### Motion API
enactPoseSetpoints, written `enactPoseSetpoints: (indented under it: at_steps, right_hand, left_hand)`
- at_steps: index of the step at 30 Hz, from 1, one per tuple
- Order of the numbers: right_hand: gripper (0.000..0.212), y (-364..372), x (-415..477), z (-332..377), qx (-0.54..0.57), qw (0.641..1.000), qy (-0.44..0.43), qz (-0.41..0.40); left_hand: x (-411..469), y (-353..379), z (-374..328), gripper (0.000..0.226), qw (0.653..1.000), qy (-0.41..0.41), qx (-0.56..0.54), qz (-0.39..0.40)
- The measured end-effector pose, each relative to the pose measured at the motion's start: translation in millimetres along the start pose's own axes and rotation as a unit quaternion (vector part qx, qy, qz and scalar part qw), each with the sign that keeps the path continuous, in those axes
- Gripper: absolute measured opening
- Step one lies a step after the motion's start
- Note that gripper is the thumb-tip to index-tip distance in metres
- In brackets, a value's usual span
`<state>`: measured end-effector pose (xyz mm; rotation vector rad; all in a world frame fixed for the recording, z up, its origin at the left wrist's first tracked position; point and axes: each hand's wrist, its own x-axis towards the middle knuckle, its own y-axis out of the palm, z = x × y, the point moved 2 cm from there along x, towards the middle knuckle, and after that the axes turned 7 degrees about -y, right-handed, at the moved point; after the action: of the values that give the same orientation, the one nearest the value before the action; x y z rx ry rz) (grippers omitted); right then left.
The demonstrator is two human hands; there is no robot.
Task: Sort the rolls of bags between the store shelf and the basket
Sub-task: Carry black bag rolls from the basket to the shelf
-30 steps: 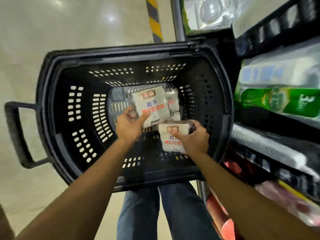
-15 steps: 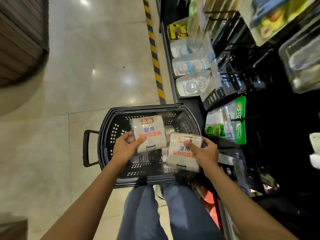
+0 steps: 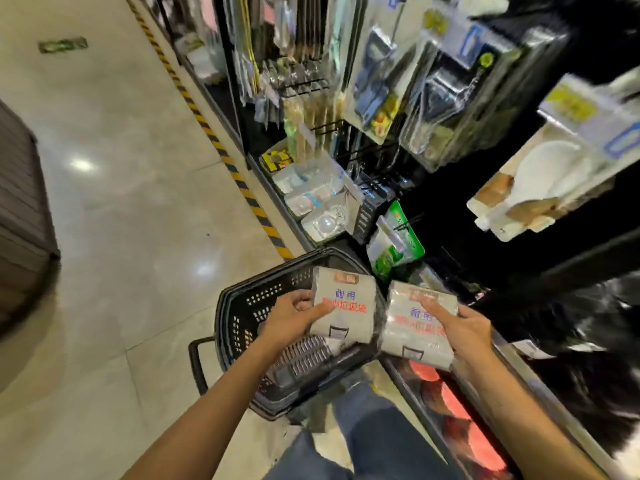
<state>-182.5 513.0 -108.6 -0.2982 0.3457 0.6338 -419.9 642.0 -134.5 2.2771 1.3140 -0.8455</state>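
Observation:
A black plastic basket (image 3: pixel 242 306) stands on the floor in front of my legs, beside the store shelf (image 3: pixel 398 372). My left hand (image 3: pixel 291 317) grips a pale roll pack of bags (image 3: pixel 346 306) with blue and red print, held above the basket. My right hand (image 3: pixel 464 330) grips a second, like pack of bags (image 3: pixel 412 334), held to the right over the shelf's lower edge. Both packs are lifted clear of the basket. The basket's inside is mostly hidden by my hands and the packs.
Hanging kitchen goods (image 3: pixel 381 84) and boxed items (image 3: pixel 311 195) fill the shelf on the right. Green packets (image 3: pixel 398 244) hang just beyond the basket. A yellow and black stripe (image 3: pixel 242 188) runs along the shelf base. Open tiled floor (image 3: pixel 121 220) lies to the left.
Both hands have lifted their packs up out of the basket and moved them right, towards the shelf. My view has risen and turned towards the shelf.

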Motion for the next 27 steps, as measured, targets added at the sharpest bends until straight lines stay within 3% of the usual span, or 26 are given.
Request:
enactPoseSetpoints:
  at_steps: [5, 12, 16, 22, 27]
  right_hand:
    - [0.014, -53, -51, -4, 0.064, 0.996, -0.001, -0.068]
    - [0.033, -134, -100, -21, 0.160, 0.976, 0.003, -0.145]
    - [0.023, -190, -124, -30, 0.183, 0.963, 0.002, -0.198]
    - [0.023, -295, -157, -49, 0.212, 0.944, -0.013, -0.252]
    - [0.022, -377, -171, -69, 0.223, 0.928, -0.019, -0.296]
  left_hand:
    - [-24, 28, -9, 0.033, 0.995, 0.018, 0.055, 0.078]
    - [-56, 107, -19, 0.017, 0.972, 0.043, 0.145, 0.182]
    - [-79, 170, -17, 0.014, 0.952, 0.055, 0.189, 0.233]
    - [-112, 268, -4, 0.031, 0.926, 0.070, 0.262, 0.264]
    - [-140, 354, 12, 0.016, 0.920, 0.041, 0.258, 0.293]
